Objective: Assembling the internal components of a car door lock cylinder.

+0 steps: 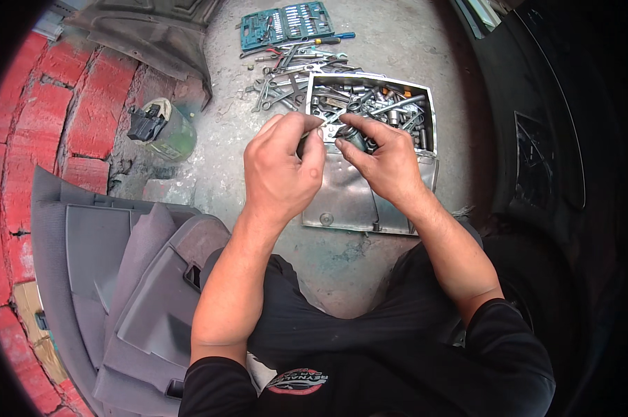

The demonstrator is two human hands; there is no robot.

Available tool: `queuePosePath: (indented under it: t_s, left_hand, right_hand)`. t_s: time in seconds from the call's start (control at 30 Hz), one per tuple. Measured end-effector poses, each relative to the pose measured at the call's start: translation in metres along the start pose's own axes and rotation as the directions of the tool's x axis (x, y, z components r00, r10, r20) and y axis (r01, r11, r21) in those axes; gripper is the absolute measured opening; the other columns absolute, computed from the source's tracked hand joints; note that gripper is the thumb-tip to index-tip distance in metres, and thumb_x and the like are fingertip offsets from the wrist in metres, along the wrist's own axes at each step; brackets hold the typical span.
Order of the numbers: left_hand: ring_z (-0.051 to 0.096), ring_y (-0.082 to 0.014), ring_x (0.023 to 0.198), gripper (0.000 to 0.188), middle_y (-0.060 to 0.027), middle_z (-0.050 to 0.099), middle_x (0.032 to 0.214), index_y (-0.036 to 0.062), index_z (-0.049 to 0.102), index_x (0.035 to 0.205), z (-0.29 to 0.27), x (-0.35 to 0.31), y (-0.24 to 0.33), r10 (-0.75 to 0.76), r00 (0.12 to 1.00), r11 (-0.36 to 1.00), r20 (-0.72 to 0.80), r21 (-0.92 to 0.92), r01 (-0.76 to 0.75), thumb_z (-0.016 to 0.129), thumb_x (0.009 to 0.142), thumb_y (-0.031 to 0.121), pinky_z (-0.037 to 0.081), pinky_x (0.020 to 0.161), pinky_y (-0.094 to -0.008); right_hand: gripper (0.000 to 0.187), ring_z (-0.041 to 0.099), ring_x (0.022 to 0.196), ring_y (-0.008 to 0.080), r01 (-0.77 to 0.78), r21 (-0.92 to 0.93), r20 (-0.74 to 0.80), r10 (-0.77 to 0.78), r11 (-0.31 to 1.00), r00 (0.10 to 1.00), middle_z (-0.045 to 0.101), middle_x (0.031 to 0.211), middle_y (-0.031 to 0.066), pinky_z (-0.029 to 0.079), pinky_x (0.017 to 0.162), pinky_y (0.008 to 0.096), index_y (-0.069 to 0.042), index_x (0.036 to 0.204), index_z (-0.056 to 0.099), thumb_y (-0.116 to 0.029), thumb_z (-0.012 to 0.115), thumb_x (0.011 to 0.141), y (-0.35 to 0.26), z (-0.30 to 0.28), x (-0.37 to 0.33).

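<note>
At the left edge of the concrete floor [390,42] runs a red brick wall [70,104], and below it lies a grey plastic interior panel [119,278], resting flat beside the person's left knee. Further up the floor, near the wall, stands a green bottle with a black cap [162,128].

The left hand [283,167] is closed, thumb and fingertips pinched on a thin metal piece that pokes out toward the right. Just beside it, almost touching, the right hand [383,156] grips a small dark part [352,139] between thumb and fingers. Both hands hover over the near left corner of the metal toolbox [429,111]. By the look of it, the two pieces are being fitted or worked together and are not yet seated; what the dark part is exactly I cannot tell.

The toolbox is open, its tray crowded with sockets, wrenches and loose steel bits, its shiny lid [349,201] lying flat toward the person. Beyond its far left corner, loose spanners [279,87] are scattered on the concrete, and a teal socket-set case [286,24] lies open, its rows mostly filled.
</note>
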State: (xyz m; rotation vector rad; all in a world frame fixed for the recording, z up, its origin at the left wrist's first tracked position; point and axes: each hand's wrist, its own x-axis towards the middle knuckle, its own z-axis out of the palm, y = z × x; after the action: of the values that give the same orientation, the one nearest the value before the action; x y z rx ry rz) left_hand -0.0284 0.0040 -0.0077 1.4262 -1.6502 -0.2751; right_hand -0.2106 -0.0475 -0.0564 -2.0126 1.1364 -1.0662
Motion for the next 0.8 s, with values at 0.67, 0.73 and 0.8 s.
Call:
queuePosePath:
  t_s: [0.67, 0.73, 0.8]
  left_hand:
    - [0.066, -0.0295, 0.08, 0.013, -0.0087, 0.065, 0.078, 0.0063, 0.061, 0.084, 0.02, -0.01, -0.005, 0.229, 0.941, 0.906, 0.247, 0.3, -0.3, 0.072, 0.078, 0.005, 0.056, 0.067, -0.0432]
    - [0.067, -0.0271, 0.084, 0.014, -0.0068, 0.066, 0.08, 0.0075, 0.062, 0.084, 0.023, -0.012, -0.009, 0.221, 0.933, 0.89, 0.285, 0.332, -0.312, 0.074, 0.076, 0.008, 0.058, 0.068, -0.042]
    - [0.064, -0.0338, 0.076, 0.012, -0.0122, 0.062, 0.077, 0.0054, 0.061, 0.087, 0.026, -0.015, -0.011, 0.226, 0.945, 0.923, 0.237, 0.256, -0.286, 0.071, 0.081, 0.002, 0.054, 0.066, -0.0463]
  right_hand:
    - [0.04, 0.075, 0.088, 0.0359, 0.081, -0.128, 0.163, -0.059, 0.988, 0.985, 0.078, 0.101, 0.0159, 0.06, 0.078, 0.0463, -0.009, 0.128, 0.074, -0.017, 0.078, 0.089, 0.001, -0.001, 0.0]
    - [0.042, 0.075, 0.09, 0.0367, 0.104, -0.2, 0.175, -0.069, 0.974, 0.982, 0.077, 0.1, 0.0174, 0.059, 0.078, 0.0467, -0.009, 0.129, 0.074, -0.016, 0.078, 0.088, 0.004, 0.003, -0.002]
    - [0.043, 0.076, 0.093, 0.0355, 0.029, -0.195, 0.197, 0.011, 0.98, 0.98, 0.078, 0.103, 0.018, 0.06, 0.08, 0.0453, -0.009, 0.13, 0.073, -0.017, 0.079, 0.089, 0.002, 0.002, -0.002]
